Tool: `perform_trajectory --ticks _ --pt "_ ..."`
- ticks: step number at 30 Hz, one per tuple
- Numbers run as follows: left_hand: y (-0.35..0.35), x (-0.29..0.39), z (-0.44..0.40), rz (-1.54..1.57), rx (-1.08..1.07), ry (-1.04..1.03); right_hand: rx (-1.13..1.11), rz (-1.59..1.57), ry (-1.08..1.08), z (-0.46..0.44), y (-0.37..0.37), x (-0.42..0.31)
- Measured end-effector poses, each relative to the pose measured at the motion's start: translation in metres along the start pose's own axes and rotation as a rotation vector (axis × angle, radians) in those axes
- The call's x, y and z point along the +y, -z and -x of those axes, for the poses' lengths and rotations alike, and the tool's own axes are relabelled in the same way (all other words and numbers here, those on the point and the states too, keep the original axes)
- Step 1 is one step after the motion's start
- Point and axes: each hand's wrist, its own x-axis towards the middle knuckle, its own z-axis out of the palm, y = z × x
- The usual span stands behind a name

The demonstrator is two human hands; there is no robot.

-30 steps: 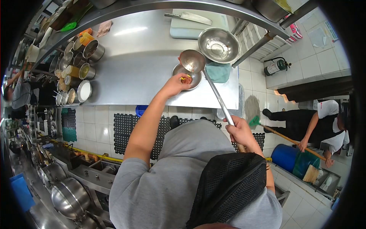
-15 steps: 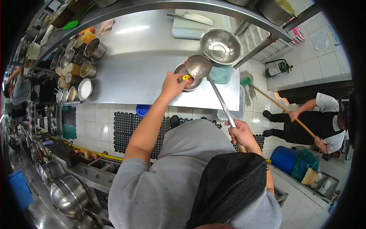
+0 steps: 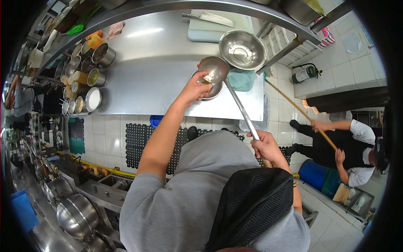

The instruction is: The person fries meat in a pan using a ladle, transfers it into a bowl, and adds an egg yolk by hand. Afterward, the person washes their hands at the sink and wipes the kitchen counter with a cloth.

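My right hand point(image 3: 264, 144) is wrapped round the long metal handle of a ladle point(image 3: 215, 69). The ladle's bowl hangs over a small steel bowl point(image 3: 213, 92) near the front edge of the steel table point(image 3: 147, 84). My left hand point(image 3: 196, 89) is at the left rim of the small bowl, its fingers closed beside the ladle's bowl. Something small and yellowish shows at its fingertips, too small to name. Most of the small bowl's contents are hidden by hand and ladle.
A large steel bowl point(image 3: 242, 49) and a green cloth point(image 3: 241, 80) lie right of the ladle. A knife point(image 3: 214, 18) rests on cutting boards point(image 3: 197, 35) behind. Pots and sauce containers point(image 3: 97, 78) crowd the left. At the right, a person point(image 3: 344, 138) holds a long wooden pole.
The ladle's bowl has shifted slightly left, and my left hand has moved right towards it. The person at the right has moved the pole and changed posture.
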Motion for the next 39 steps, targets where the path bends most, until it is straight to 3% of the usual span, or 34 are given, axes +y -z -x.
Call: perform_trajectory --ticks 9,17,18,20,22,24,33,39 --pt "-0.015 -0.023 -0.011 -0.050 0.027 -0.053 -0.003 0.033 0.008 -0.001 -0.007 -0.001" --pt "-0.011 -0.045 -0.015 -0.407 0.148 -0.051 0.053 0.051 0.022 0.002 -0.012 -0.005" --pt "-0.008 -0.048 -0.017 -0.409 0.145 -0.050 0.055 0.048 0.021 0.003 -0.012 -0.004" --pt "-0.003 -0.045 -0.018 -0.063 0.090 -0.126 0.089 0.062 0.050 0.004 -0.011 -0.001" --pt "-0.001 -0.036 -0.010 -0.133 0.143 -0.130 0.095 0.061 0.048 0.006 -0.010 0.001" --pt "0.006 -0.040 -0.017 -0.583 0.367 -0.388 0.101 0.061 0.047 0.009 -0.010 0.001" --pt "0.000 -0.046 -0.023 -0.995 0.562 -0.469 0.126 0.049 0.056 0.012 -0.009 0.006" --pt "-0.001 -0.041 -0.016 -1.007 0.557 -0.450 0.150 0.056 0.056 0.016 -0.012 0.003"
